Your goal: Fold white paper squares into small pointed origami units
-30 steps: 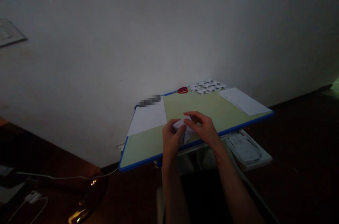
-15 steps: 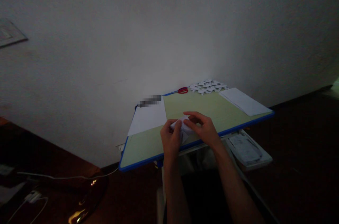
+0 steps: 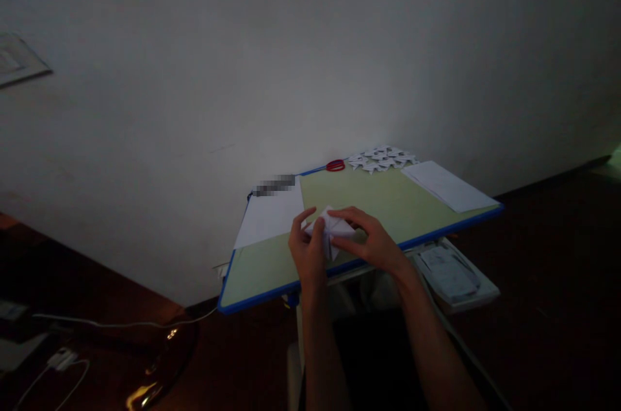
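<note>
Between my hands, above the near edge of the table, is a small folded white paper [image 3: 334,228] with pointed corners and crease lines. My left hand [image 3: 309,244] grips its left side, the thumb pressed on the front face and a finger raised behind. From the right, my right hand [image 3: 369,239] holds the paper between the thumb, low on it, and the index finger at its upper edge. The fingertips behind the paper are hidden.
The green tabletop [image 3: 359,194] has a blue rim. Along its back lie red-handled scissors [image 3: 335,166] and several folded white paper pieces [image 3: 383,158]. White sheets [image 3: 449,186] lie at right, another white sheet [image 3: 272,217] at left. A tray [image 3: 456,275] sits below the right edge.
The folded paper has been turned and spread so more of its creased face shows. My right thumb has moved down on it, and my left fingers have loosened and lifted slightly.
</note>
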Motion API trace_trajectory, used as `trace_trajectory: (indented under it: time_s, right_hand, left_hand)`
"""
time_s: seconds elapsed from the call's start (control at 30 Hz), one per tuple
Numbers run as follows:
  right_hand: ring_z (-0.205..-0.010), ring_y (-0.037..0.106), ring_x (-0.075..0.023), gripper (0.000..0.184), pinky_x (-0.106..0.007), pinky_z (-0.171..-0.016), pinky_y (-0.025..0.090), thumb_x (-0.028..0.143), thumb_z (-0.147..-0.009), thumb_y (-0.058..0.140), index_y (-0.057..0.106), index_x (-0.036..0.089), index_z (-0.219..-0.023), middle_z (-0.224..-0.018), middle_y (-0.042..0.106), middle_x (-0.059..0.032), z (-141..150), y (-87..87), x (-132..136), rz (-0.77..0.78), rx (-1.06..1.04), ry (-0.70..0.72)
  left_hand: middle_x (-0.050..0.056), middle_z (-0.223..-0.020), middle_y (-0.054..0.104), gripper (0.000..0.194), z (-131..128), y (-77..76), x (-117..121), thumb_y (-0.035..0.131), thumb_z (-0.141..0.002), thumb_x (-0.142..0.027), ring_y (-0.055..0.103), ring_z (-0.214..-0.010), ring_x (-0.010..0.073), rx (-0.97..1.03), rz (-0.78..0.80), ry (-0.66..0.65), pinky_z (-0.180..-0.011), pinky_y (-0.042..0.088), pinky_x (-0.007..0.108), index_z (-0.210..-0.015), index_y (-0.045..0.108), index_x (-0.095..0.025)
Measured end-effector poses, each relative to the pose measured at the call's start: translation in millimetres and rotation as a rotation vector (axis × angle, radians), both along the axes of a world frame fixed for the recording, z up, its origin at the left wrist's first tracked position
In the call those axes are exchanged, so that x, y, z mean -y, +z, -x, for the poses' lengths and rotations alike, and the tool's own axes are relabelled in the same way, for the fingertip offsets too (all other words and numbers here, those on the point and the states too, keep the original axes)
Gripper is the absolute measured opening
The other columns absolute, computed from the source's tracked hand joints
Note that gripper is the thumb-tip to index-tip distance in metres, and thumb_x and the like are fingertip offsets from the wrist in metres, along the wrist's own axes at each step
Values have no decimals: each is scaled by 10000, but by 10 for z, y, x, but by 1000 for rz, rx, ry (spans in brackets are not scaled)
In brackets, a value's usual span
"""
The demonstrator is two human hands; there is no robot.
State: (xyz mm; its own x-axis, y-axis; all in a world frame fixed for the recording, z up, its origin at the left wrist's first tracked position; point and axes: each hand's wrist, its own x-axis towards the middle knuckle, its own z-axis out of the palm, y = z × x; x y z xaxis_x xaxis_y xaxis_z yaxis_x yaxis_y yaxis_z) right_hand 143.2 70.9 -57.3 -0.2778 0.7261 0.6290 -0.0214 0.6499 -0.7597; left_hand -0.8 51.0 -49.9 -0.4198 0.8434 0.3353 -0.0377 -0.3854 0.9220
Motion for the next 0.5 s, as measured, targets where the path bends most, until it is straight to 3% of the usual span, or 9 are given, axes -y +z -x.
trace_trajectory:
  time_s: [0.07,0.23,0.37,0.5]
  right_hand:
    - [-1047,643,-214,419,-331,-893,511,235,-856,773,696,272,-1267,-1173,687,-64,1,8,-13,-51,12,5]
    - [-1038,663,-217,368,-334,-891,522,218,-864,766,719,268,-1226,-1129,711,-63,20,13,-37,-76,-11,-43]
    - [-1016,668,-212,318,-335,-896,518,237,-882,747,735,271,-1197,-1098,717,-55,29,18,-35,-85,-39,-91]
    - [-932,672,-200,236,-306,-798,515,289,-888,743,762,257,-1121,-1031,733,-46,28,26,-33,-44,-102,-141]
  left_hand:
    - [-10,-707,690,371,5,3,3,752,-794,-369,580,-544,105,-21,-4,16,-496,400,184,-1110,700,-182]
    - [-15,-663,659,262,18,-5,-8,734,-811,-374,517,-543,88,-67,-9,39,-518,390,187,-962,770,-163]
    - [40,-853,737,262,10,0,-25,703,-853,-399,632,-742,138,-10,-41,-24,-659,480,218,-956,782,-172]
    - [61,-970,738,275,15,25,-4,645,-913,-424,667,-908,182,-25,-70,-125,-788,524,272,-990,771,-192]
